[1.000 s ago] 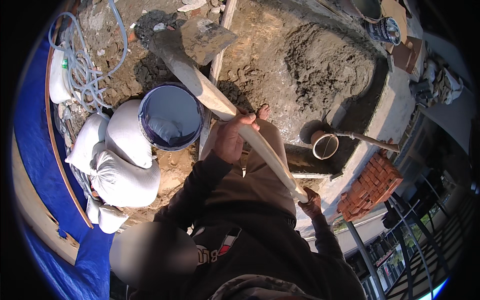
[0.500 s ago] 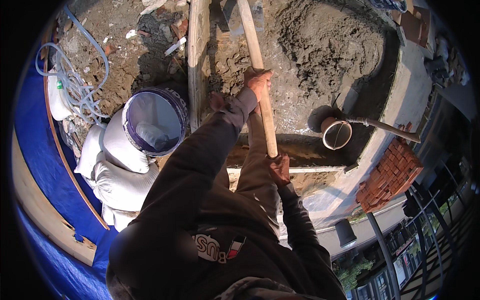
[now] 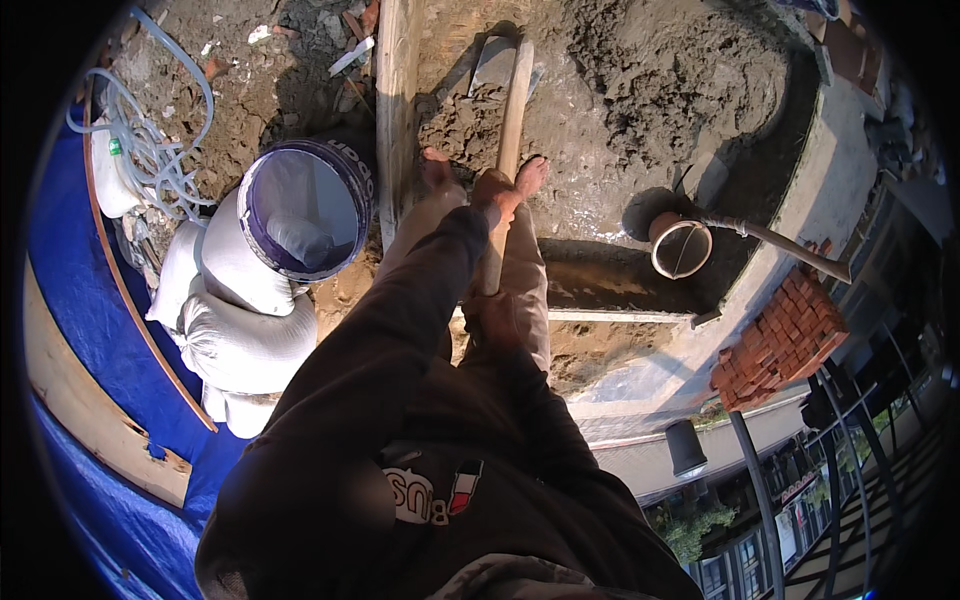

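A hoe with a long pale wooden handle (image 3: 515,110) stretches away from me, its flat metal blade (image 3: 492,66) down at the wet grey mortar (image 3: 460,135). Around the middle of the handle wraps my left hand (image 3: 492,196). Lower down, near the handle's butt end, my right hand (image 3: 493,316) is closed on it, partly in shadow, just in front of my legs. My bare feet (image 3: 533,176) stand at either side of the handle, by the mortar.
To the left a wooden board (image 3: 397,110) edges the bed. A white-and-purple bucket (image 3: 365,215) stands by white sacks (image 3: 250,345) and a coiled hose (image 3: 165,175). Right lie a small bucket (image 3: 680,247), a second hoe's handle (image 3: 785,245), a mortar heap (image 3: 680,90) and stacked bricks (image 3: 780,340).
The hoe has been drawn back toward me, so its blade shows more fully. Both hands have moved with it, down and to the left, still holding the handle.
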`<state>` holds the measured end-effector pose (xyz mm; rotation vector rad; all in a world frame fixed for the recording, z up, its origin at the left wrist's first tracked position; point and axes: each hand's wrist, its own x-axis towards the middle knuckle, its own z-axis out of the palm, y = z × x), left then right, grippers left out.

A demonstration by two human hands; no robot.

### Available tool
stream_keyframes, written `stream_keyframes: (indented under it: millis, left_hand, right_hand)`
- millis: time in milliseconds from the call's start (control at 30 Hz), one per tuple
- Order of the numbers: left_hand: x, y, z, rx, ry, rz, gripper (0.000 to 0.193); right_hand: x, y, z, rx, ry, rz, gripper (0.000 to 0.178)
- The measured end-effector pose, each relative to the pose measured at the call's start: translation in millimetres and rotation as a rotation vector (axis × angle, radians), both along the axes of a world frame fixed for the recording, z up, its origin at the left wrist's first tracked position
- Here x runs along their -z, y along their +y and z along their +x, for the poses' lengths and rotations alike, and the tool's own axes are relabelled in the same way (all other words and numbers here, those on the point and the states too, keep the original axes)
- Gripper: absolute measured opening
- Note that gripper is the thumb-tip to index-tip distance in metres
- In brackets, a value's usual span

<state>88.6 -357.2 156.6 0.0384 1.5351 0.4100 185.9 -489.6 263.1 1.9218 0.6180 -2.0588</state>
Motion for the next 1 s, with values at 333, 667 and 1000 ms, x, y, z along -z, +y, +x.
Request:
stream_keyframes:
  millis: [333, 667, 1000]
  left_hand:
    - [3.8, -57.8, -23.1, 0.164, -0.027, -0.098, 0.013]
    - [44.4, -91.8, -29.8, -0.04, -0.342, -0.03, 0.02]
    - [-28.6, 6.5, -46.1, -0.408, -0.619, -0.003, 0.023]
  right_hand:
    - [-30.7, -60.8, -17.2, 0.327, 0.166, 0.118, 0.014]
    - [-65.1, -22.5, -38.3, 0.27, 0.037, -0.04, 0.019]
    - [-157.8, 108.3, -41.2, 0.089, 0.071, 0.179, 0.038]
